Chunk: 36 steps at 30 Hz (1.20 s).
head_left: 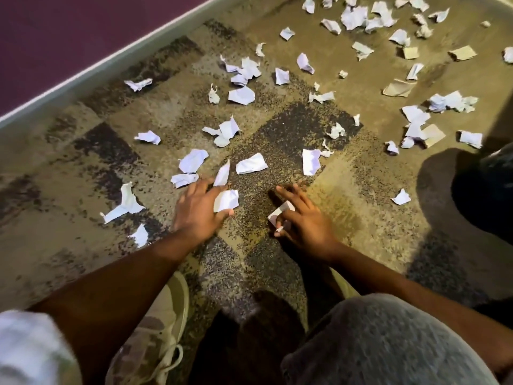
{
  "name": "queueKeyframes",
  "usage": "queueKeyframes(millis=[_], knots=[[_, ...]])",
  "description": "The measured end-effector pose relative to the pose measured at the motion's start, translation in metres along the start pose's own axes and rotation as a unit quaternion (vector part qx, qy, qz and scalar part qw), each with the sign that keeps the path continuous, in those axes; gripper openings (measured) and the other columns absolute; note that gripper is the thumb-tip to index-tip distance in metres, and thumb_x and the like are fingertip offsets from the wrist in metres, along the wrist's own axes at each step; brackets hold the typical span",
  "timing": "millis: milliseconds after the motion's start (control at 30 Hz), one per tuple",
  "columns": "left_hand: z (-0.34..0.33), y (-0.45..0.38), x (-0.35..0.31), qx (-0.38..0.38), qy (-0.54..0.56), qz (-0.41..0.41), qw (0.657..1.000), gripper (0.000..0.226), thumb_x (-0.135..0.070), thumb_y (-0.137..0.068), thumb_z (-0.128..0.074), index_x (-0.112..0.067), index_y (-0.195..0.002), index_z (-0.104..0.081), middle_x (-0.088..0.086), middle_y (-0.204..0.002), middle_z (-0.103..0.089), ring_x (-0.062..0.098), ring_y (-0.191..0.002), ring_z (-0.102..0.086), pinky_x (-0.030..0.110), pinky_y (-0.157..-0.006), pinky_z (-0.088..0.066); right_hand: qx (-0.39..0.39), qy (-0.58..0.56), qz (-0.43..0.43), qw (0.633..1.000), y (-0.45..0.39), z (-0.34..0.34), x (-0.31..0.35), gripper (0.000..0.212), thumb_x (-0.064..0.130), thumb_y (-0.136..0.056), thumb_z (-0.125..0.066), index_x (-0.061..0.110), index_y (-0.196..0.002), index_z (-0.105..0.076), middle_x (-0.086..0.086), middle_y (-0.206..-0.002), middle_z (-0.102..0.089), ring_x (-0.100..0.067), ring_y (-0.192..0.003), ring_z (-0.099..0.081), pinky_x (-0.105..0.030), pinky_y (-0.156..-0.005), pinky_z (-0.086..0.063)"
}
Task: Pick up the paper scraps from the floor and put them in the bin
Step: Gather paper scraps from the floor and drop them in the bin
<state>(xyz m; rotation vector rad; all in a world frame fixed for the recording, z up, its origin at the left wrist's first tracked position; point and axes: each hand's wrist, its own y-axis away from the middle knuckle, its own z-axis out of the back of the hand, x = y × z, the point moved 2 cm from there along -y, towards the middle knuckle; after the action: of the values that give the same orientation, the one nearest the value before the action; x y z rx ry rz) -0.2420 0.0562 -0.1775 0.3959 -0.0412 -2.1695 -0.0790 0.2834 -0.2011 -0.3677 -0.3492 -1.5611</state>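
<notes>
- Paper scraps, white and crumpled, are lying scattered over the mottled carpet, thickest far right.
- Left hand is pinching one scrap.
- Right hand is gripping a folded piece, fingers otherwise spreading.

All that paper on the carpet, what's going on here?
A person is crouched over a patterned carpet littered with torn paper scraps, gathering them by hand. The left hand pinches a white scrap between thumb and fingers. The right hand holds another small scrap under its fingers. A dark round object at the right edge may be the bin, though that is unclear. Most scraps lie uncollected, spread toward the far right.
</notes>
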Motion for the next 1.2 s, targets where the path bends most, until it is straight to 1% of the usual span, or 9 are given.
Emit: queueKeyframes(millis=[167, 267, 367, 500, 600, 700, 767, 967, 1200], knots=[[0.006, -0.006, 0.011, -0.035, 0.107, 0.006, 0.994, 0.036, -0.035, -0.082, -0.079, -0.020, -0.113, -0.069, 0.000, -0.114, -0.066, 0.022, -0.105, -0.059, 0.039, -0.090, -0.052, -0.067, -0.043, 0.015, 0.997, -0.004, -0.005, 0.014, 0.032, 0.035, -0.089, -0.065, 0.017, -0.113, -0.074, 0.001, -0.127, -0.072, -0.027, -0.122, -0.063, -0.039, -0.097, -0.054], [0.008, -0.007, 0.014, -0.053, 0.168, 0.032, 0.984, 0.024, -0.027, -0.082, -0.080, -0.020, -0.102, -0.068, 0.001, -0.100, -0.071, 0.020, -0.090, -0.064, 0.039, -0.080, -0.056, -0.061, -0.034, -0.002, 0.998, -0.012, 0.003, 0.014, 0.015, 0.024, -0.084, -0.071, 0.022, -0.099, -0.070, 0.005, -0.102, -0.068, -0.023, -0.094, -0.062, -0.040, -0.076, -0.054], [0.012, -0.001, 0.017, -0.088, 0.193, 0.052, 0.976, 0.018, -0.017, -0.092, -0.068, -0.018, -0.106, -0.058, 0.000, -0.093, -0.068, 0.018, -0.082, -0.066, 0.038, -0.066, -0.058, -0.074, -0.102, -0.088, 0.988, -0.028, 0.016, 0.007, 0.018, 0.015, -0.093, -0.069, 0.021, -0.109, -0.065, 0.002, -0.108, -0.068, -0.018, -0.096, -0.065, -0.039, -0.077, -0.056], [0.023, 0.016, 0.046, -0.116, 0.203, 0.138, 0.962, 0.028, -0.009, -0.098, -0.053, -0.012, -0.124, -0.042, 0.009, -0.099, -0.065, 0.027, -0.087, -0.066, 0.032, -0.066, -0.050, -0.140, -0.210, -0.166, 0.953, -0.072, 0.036, 0.013, 0.030, 0.015, -0.100, -0.066, 0.017, -0.129, -0.058, 0.004, -0.123, -0.065, 0.007, -0.099, -0.062, -0.011, -0.083, -0.050], [0.030, 0.033, 0.077, -0.175, 0.122, 0.188, 0.959, 0.030, -0.017, -0.100, -0.051, -0.013, -0.128, -0.040, 0.019, -0.108, -0.066, 0.037, -0.099, -0.062, 0.048, -0.087, -0.046, -0.110, -0.122, -0.139, 0.977, -0.106, 0.027, 0.020, 0.056, 0.032, -0.099, -0.066, 0.018, -0.148, -0.046, -0.007, -0.142, -0.054, -0.015, -0.126, -0.052, -0.037, -0.109, -0.047], [0.029, 0.048, 0.106, -0.213, 0.019, 0.258, 0.942, 0.041, -0.038, -0.098, -0.049, -0.010, -0.127, -0.047, 0.021, -0.120, -0.058, 0.038, -0.116, -0.050, 0.058, -0.105, -0.036, -0.025, -0.019, -0.123, 0.992, -0.124, -0.001, 0.024, 0.091, 0.073, -0.092, -0.053, 0.027, -0.163, -0.021, -0.011, -0.169, -0.025, -0.033, -0.157, -0.019, -0.060, -0.127, -0.015], [0.023, 0.055, 0.121, -0.209, 0.027, 0.260, 0.942, 0.062, -0.057, -0.091, -0.048, -0.014, -0.136, -0.043, 0.022, -0.132, -0.048, 0.041, -0.126, -0.042, 0.064, -0.110, -0.032, -0.030, -0.020, -0.115, 0.993, -0.132, -0.015, 0.032, 0.104, 0.084, -0.087, -0.049, 0.028, -0.165, -0.011, -0.012, -0.173, -0.014, -0.034, -0.160, -0.007, -0.063, -0.127, -0.005], [-0.002, 0.057, 0.117, -0.112, 0.103, 0.233, 0.961, 0.110, -0.085, -0.072, -0.053, -0.036, -0.157, -0.004, 0.020, -0.165, -0.008, 0.042, -0.153, -0.003, 0.061, -0.122, -0.005, -0.067, -0.030, -0.083, 0.994, -0.172, -0.033, 0.062, 0.119, 0.095, -0.072, -0.056, 0.031, -0.164, -0.015, -0.014, -0.173, -0.009, -0.035, -0.160, -0.013, -0.064, -0.126, -0.014], [0.000, 0.021, 0.097, -0.079, 0.128, 0.177, 0.973, 0.117, -0.087, -0.071, -0.055, -0.040, -0.156, 0.011, 0.009, -0.167, 0.009, 0.037, -0.154, -0.003, 0.058, -0.119, -0.019, -0.107, -0.148, -0.122, 0.976, -0.243, -0.032, 0.062, 0.102, 0.092, -0.074, -0.057, 0.047, -0.160, -0.022, -0.004, -0.173, -0.018, -0.032, -0.160, -0.015, -0.065, -0.125, -0.016]])
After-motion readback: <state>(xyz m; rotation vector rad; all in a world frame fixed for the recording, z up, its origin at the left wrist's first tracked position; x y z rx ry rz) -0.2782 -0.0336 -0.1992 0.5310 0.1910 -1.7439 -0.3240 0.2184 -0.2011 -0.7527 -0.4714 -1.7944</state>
